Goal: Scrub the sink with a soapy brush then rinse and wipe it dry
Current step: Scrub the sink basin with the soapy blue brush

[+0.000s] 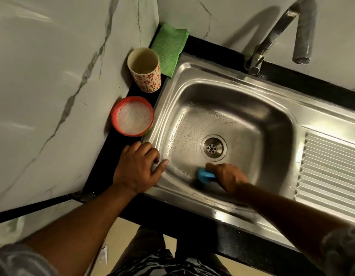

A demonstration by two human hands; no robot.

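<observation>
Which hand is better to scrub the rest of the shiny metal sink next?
Right. The right hand grips the blue scrub brush inside the stainless steel sink, beside the round drain. The left hand only rests on the sink's left rim, away from the brush.

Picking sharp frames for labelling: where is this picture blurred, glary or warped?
Head view: the right hand and blue brush are motion-blurred; the left hand is sharp; glare streaks the sink rim; the tap casts a shadow on the wall; the wide lens bends straight edges.
</observation>
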